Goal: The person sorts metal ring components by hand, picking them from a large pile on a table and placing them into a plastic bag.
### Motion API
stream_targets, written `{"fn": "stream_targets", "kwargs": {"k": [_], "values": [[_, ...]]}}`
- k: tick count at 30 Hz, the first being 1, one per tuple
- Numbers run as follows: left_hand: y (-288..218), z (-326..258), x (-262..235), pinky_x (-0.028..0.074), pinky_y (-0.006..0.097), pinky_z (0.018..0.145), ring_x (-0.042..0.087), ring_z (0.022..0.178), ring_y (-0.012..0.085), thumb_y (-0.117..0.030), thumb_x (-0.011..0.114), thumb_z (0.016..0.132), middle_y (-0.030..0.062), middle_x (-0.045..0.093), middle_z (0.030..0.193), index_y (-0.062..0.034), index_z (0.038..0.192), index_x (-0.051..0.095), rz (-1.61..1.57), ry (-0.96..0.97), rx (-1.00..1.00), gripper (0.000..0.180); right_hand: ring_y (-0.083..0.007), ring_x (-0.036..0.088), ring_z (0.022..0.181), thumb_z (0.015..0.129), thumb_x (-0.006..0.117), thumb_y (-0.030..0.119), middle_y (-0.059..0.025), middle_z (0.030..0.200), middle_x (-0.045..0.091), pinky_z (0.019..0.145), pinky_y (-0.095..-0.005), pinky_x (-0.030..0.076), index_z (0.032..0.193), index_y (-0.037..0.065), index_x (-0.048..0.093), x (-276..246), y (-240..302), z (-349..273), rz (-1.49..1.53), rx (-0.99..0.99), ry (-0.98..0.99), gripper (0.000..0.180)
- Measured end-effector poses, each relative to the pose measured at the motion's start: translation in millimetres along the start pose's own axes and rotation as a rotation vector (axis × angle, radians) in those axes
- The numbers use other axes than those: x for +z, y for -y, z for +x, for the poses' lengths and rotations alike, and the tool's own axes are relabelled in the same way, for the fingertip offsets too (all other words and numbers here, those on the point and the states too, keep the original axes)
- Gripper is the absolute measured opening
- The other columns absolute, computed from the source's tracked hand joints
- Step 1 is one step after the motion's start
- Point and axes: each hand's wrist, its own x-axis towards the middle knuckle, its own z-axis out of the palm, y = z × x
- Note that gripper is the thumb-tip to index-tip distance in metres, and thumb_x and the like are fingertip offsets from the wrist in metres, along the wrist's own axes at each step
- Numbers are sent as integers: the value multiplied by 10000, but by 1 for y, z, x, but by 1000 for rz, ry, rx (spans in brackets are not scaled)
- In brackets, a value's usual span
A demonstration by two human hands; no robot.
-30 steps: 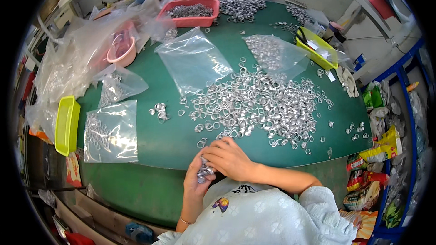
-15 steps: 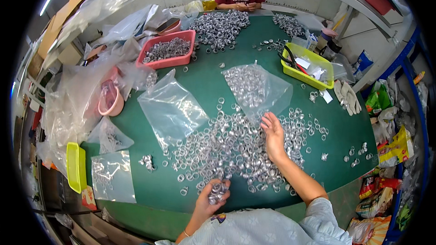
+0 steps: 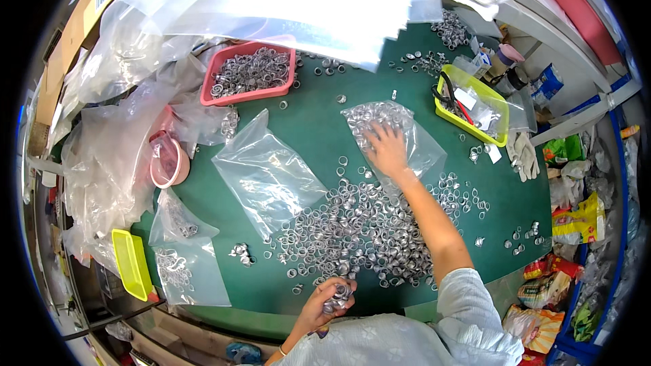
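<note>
- L hand (image 3: 324, 303) at bottom centre of frame, close to the body, fingers curled tight round a small bunch of silver metal rings (image 3: 339, 294)
- R hand (image 3: 386, 151) stretched out to upper centre, arm running up from lower right; palm down, fingers spread flat on a clear plastic bag of rings (image 3: 390, 134); not gripping anything, hand just pressed on the bag
- hands well apart, the loose ring pile (image 3: 359, 227) lies between them on the green table (image 3: 308, 129); pile fills centre of frame, stragglers spill to the right
- empty clear bag (image 3: 268, 176) left of centre, just beside the pile's left edge
- red tray (image 3: 249, 73) full of rings, upper left centre
- yellow tray (image 3: 472, 104) at upper right, holds small bits under clear plastic, can't tell what exactly
- pink round bowl (image 3: 169, 163) at left, half under loose plastic sheeting
- 2 small bags w/ a few rings at lower left (image 3: 186, 261), next to a narrow yellow bin (image 3: 131, 264) at table edge
- tiny cluster of rings (image 3: 241, 253) on its own, lower left of the pile
- white glove (image 3: 525, 154) at right edge of table, beside the yellow tray
- more rings scattered at top centre, near a big sheet of clear plastic (image 3: 325, 7)
- snack packets stacked at far right, off the table
</note>
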Motion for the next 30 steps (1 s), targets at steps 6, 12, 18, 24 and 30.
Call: {"fn": "stream_targets", "kwargs": {"k": [6, 12, 18, 24, 30], "values": [[-33, -19, -7, 395, 220, 449, 529, 722, 198, -277, 580, 852, 130, 505, 1034, -77, 1007, 560, -106, -8, 31, 254, -313, 367, 1202, 758, 598, 166, -114, 1204, 485, 969, -451, 311, 1088, 50, 553, -11, 11, -36, 75, 143, -48, 352], [-47, -25, -15, 416, 226, 460, 537, 725, 211, -276, 612, 828, 130, 529, 1023, -93, 1008, 563, -149, -22, 24, 261, -369, 326, 1225, 771, 615, 216, -161, 1325, 374, 983, -476, 301, 1259, 69, 441, -7, 6, 7, 77, 287, -176, 539], [-44, -19, -5, 425, 230, 453, 542, 714, 213, -276, 616, 823, 129, 533, 1022, -99, 990, 566, -159, -73, -2, 249, -401, 313, 1238, 803, 590, 306, -158, 1378, 320, 973, -499, 309, 1290, 135, 435, 10, 10, -4, 190, 207, 56, 539], [-37, -7, 6, 415, 236, 450, 529, 694, 209, -273, 619, 819, 132, 532, 1022, -101, 993, 566, -199, -110, 32, 250, -346, 376, 1217, 811, 550, 149, -129, 1321, 405, 1003, -470, 303, 1191, 68, 517, -29, 21, -40, 206, -134, 173, 390], [-31, -1, 21, 411, 241, 479, 514, 707, 211, -276, 621, 818, 137, 532, 1021, -97, 991, 563, -207, -136, 54, 255, -364, 370, 1201, 773, 561, 69, -190, 1275, 418, 993, -452, 310, 1156, 15, 503, -9, -14, -4, 302, 164, -187, 391]]}}
